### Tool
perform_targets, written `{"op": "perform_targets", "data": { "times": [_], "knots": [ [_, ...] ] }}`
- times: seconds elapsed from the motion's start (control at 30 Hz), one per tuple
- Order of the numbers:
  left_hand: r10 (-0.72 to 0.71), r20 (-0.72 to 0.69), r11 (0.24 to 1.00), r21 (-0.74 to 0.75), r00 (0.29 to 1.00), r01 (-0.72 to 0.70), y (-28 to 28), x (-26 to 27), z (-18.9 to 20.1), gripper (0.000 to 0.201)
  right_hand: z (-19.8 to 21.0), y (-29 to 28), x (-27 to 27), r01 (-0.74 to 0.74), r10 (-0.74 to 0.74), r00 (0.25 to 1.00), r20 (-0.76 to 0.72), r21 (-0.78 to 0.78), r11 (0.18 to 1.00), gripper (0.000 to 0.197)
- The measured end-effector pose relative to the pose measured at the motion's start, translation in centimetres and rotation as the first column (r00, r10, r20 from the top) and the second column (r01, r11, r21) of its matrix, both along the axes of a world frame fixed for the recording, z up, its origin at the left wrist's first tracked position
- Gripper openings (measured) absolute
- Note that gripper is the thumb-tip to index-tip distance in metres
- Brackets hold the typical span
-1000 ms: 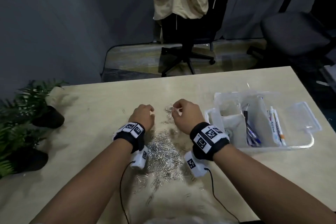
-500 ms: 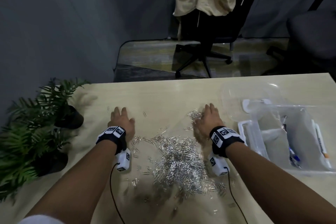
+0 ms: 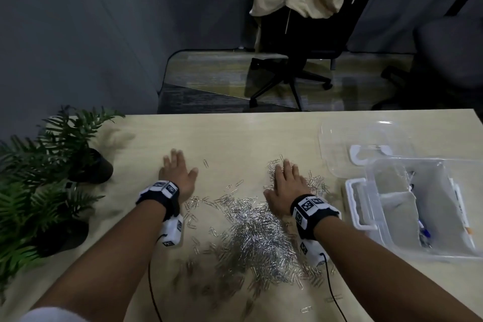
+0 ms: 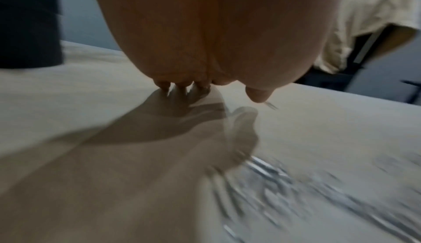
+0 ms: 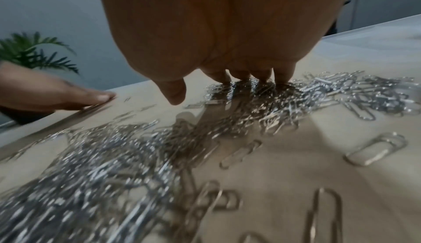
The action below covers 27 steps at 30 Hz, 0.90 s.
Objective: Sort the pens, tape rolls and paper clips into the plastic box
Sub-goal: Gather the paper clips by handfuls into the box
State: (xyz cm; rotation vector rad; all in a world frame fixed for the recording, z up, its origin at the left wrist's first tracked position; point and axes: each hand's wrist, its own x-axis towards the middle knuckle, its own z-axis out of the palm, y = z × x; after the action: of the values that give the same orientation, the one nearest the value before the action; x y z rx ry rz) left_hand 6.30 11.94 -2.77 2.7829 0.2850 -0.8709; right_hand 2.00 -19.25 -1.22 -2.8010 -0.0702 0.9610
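Head view, paper clips heaped between flat hands, right hand on them

Your paper clips sprawl across the desk in a wide silver heap, thickest in the middle, thinning to loose singles toward the far side and the near edge. A smaller clump sits at the far right of the heap. To the right stands your plastic box, clear, lid open and lying flat behind it, white latch at its left end. Inside, dividers split it into compartments; pens lie in one on the right, blurred.
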Motion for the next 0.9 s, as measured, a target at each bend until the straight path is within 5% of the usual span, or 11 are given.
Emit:
{"op": "perform_targets", "data": {
  "times": [0.23,0.5,0.67,0.8,0.9],
  "knots": [
    [-0.275,-0.012,0.961,-0.045,0.961,0.274,-6.6,-3.0,-1.0,0.074,-0.1,0.5,-2.1,-0.068,0.068,0.998,0.004,0.032,0.997,0.084],
    [-0.402,-0.021,0.915,-0.054,0.915,0.401,-9.8,-7.9,-1.3,0.076,-1.0,0.6,-5.9,-0.194,0.193,0.981,0.018,0.111,0.975,0.083],
    [-0.487,0.023,0.865,-0.126,0.873,0.485,-10.1,-10.4,-0.1,0.070,0.0,-1.2,-6.6,-0.011,-0.051,0.978,0.201,0.293,0.956,0.067],
    [-0.291,0.166,0.949,-0.070,0.942,0.306,-8.4,-11.8,0.8,0.068,0.2,-3.2,-7.6,0.081,-0.090,0.979,0.184,0.055,0.995,0.066],
    [-0.122,0.047,0.991,-0.051,0.991,0.124,-7.1,-12.4,0.6,0.075,-0.1,-3.8,-8.9,0.034,-0.036,0.995,0.093,0.022,0.999,0.070]
  ]
}}
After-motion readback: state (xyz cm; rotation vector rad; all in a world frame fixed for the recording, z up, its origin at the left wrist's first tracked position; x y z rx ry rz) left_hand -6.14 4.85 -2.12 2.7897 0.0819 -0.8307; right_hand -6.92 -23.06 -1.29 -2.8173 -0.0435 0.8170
